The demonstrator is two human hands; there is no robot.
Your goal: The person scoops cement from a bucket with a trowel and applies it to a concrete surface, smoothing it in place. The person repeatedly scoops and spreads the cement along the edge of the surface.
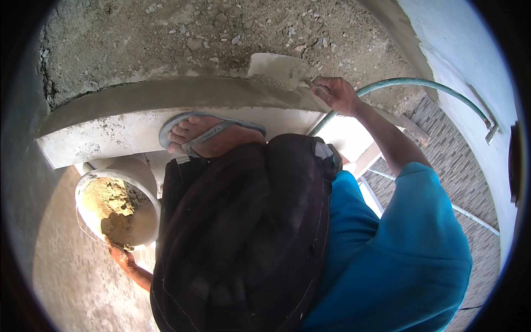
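My right hand (338, 95) is closed on the handle of a trowel. The trowel's flat, mortar-smeared blade (276, 67) lies at the far edge of a smooth band of wet mortar (166, 95), against the rough dirt. At the lower left, a white bucket (145, 185) holds tan, clumpy mortar (110, 202), partly in sunlight and partly in shadow. My left hand (118, 252) grips the near rim of this bucket; some of its fingers are hidden.
My sandalled foot (213, 133) rests on the pale ledge (99, 130) in front of the mortar band. A green hose (412, 81) arches past my right hand toward the white wall (464, 55). Dirt and stones (193, 39) lie beyond. Grey patterned tiles (453, 155) are at right.
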